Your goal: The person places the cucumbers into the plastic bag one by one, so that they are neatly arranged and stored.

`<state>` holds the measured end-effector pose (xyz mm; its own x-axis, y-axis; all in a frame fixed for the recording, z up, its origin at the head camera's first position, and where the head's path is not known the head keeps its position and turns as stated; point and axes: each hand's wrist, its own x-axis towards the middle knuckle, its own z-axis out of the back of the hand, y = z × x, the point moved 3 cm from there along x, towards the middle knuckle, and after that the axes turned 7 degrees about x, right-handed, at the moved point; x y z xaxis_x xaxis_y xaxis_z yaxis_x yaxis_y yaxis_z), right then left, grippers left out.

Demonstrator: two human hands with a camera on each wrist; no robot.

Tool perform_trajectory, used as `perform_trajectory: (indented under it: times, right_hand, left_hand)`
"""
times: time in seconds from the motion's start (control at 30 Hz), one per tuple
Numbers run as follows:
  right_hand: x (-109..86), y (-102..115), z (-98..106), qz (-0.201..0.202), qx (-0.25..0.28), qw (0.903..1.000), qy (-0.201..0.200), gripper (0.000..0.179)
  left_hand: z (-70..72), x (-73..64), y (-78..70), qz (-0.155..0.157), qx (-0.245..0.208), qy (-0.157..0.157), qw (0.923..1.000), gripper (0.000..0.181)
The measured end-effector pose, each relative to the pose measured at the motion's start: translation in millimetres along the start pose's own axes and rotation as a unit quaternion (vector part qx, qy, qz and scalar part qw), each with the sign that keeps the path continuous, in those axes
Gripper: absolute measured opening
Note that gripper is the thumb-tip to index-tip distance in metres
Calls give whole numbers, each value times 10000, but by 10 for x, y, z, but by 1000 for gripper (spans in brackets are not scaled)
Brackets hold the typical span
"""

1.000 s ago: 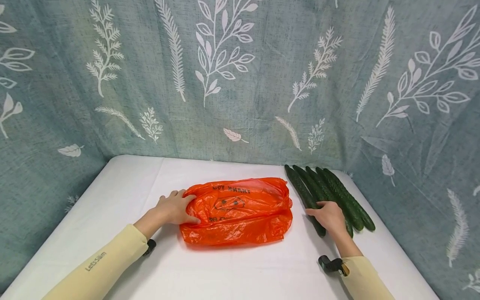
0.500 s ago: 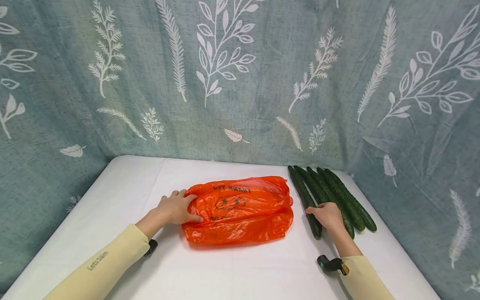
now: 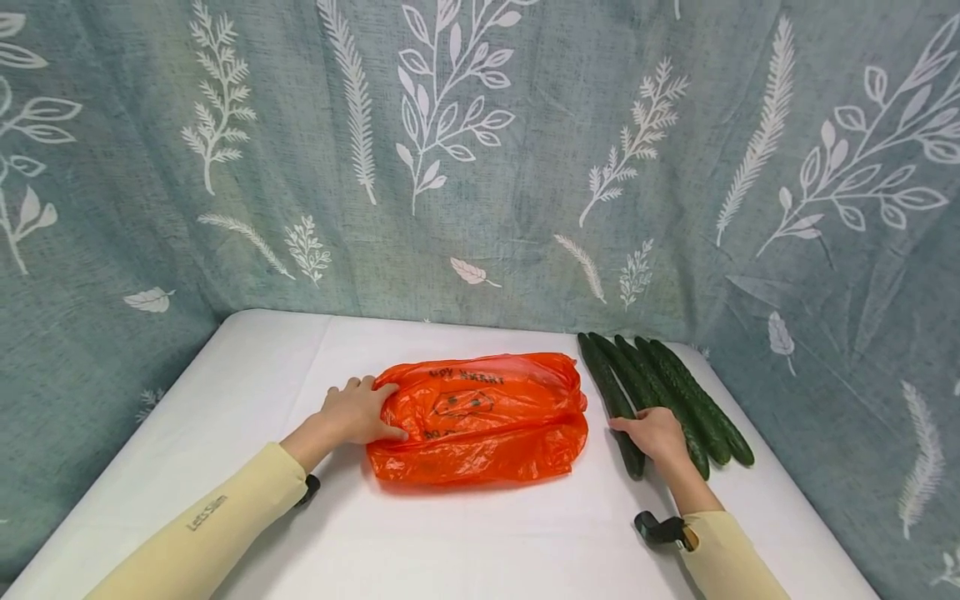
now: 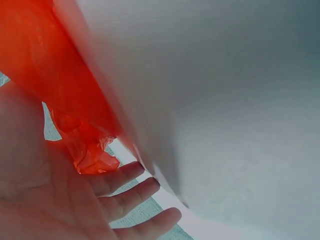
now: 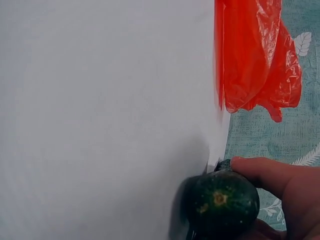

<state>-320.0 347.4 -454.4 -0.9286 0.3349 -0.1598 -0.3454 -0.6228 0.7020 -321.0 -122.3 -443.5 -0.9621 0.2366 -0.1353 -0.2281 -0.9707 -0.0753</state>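
An orange-red plastic bag [image 3: 487, 454] with dark print lies crumpled across the middle of the white table. My left hand [image 3: 356, 414] rests at its left end, thumb over the near part; in the left wrist view several fingers [image 4: 130, 196] stretch out straight beside the orange film. On the right, my right hand [image 3: 658, 433] grips the leftmost dark green cucumber [image 3: 602, 369] near its lower half. The right wrist view shows that cucumber's blunt end [image 5: 222, 205] with my thumb [image 5: 265, 172] along its side. My other right-hand fingers are mostly hidden.
Several more cucumbers [image 3: 701, 408] lie side by side to the right of the held one, near the right table edge. A teal curtain [image 3: 480, 225] with white leaf patterns surrounds the table [image 3: 480, 542] at the back and sides.
The leftmost cucumber's near end has swung left, away from the other cucumbers, with my right hand on it. The bag and my left hand look almost unmoved, with a slight view shift.
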Motion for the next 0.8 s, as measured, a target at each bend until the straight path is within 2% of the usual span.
perform_trajectory:
  times: [0.23, 0.43, 0.7, 0.8]
  right_hand:
    - [21, -23, -25, -3, 90, 10000, 26, 45]
    - [4, -40, -5, -40, 193, 9998, -24, 33]
    - [-23, -44, 33, -207, 502, 9985, 40, 47]
    - [-30, -46, 68, -250, 645, 9975, 120, 37]
  left_hand:
    - [5, 21, 20, 46, 16, 189, 9998, 98]
    - [22, 12, 20, 15, -45, 220, 9997, 98]
    - [16, 10, 15, 12, 24, 163, 9999, 95]
    - [3, 21, 13, 8, 88, 179, 9998, 96]
